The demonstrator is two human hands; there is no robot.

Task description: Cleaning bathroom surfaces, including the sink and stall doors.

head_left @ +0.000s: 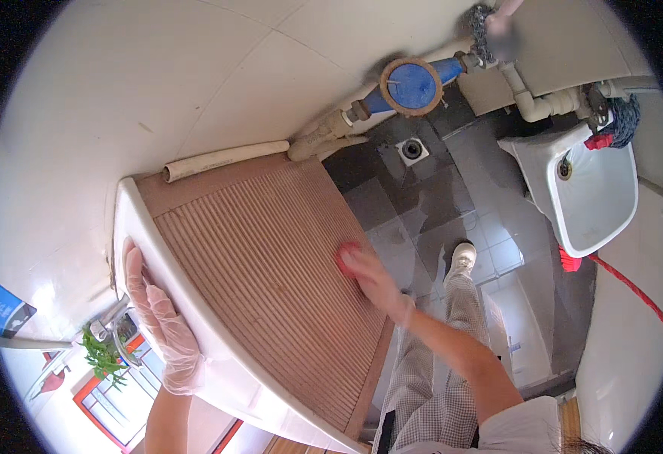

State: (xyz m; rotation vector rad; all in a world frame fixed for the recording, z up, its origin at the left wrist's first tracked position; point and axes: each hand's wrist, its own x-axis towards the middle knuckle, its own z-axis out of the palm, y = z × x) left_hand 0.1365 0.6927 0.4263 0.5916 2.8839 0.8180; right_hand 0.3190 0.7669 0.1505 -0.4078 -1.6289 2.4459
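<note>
Mid-scrub on the brown ribbed washboard slab (271, 280) set in its white basin frame (195, 333). Left hand (161, 318), in a clear glove, flat and open on the frame's rim. Right hand (369, 276) closed on a small red scrubbing pad (346, 253), pressed against the ribs near the right edge. Next, probably: strokes along the grooves toward unscrubbed ribs, frame braced.

Under the right hand (369, 274), a red cloth (346, 253) meets a brown ribbed board (271, 280) with a white rim. The left hand (161, 325) wears a clear glove. Beyond the right hand lie dark grey floor tiles (452, 197), a blue round meter (411, 85) and checked trousers (437, 378).
</note>
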